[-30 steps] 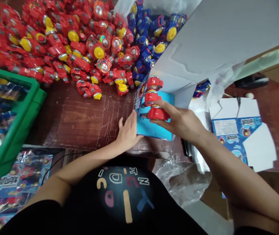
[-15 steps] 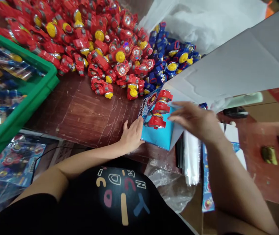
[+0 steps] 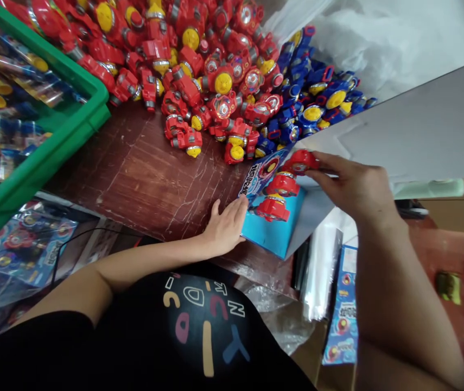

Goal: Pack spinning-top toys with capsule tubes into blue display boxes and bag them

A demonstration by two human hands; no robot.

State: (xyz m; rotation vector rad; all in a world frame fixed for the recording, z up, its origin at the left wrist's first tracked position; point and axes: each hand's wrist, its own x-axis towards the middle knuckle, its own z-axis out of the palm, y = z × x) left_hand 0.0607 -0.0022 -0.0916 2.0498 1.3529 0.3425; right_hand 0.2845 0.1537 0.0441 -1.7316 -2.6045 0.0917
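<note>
My right hand (image 3: 357,187) pinches a red plastic toy (image 3: 300,162) between thumb and fingertips, at the far end of a blue-lined printed box (image 3: 270,234). Two more red toys, the middle one (image 3: 284,184) and the near one (image 3: 272,208), with silver and yellow parts, sit in a row within the box. Against the box's left side lies my left hand (image 3: 227,225), its fingers stretched out and holding nothing. A raised white-grey cardboard panel (image 3: 411,130) stands behind my right hand.
Heaped red toys (image 3: 223,81) and blue toys (image 3: 313,103) cover the back of the brown table (image 3: 134,168). A green crate (image 3: 81,117) with small packed toys stands on the left. Clear plastic sleeves (image 3: 321,271) and a printed blue card (image 3: 342,315) lie at the right.
My right hand has moved to the box's far end and closed on the farthest red toy, which is now tilted. The left hand stays against the box. The view has shifted slightly.
</note>
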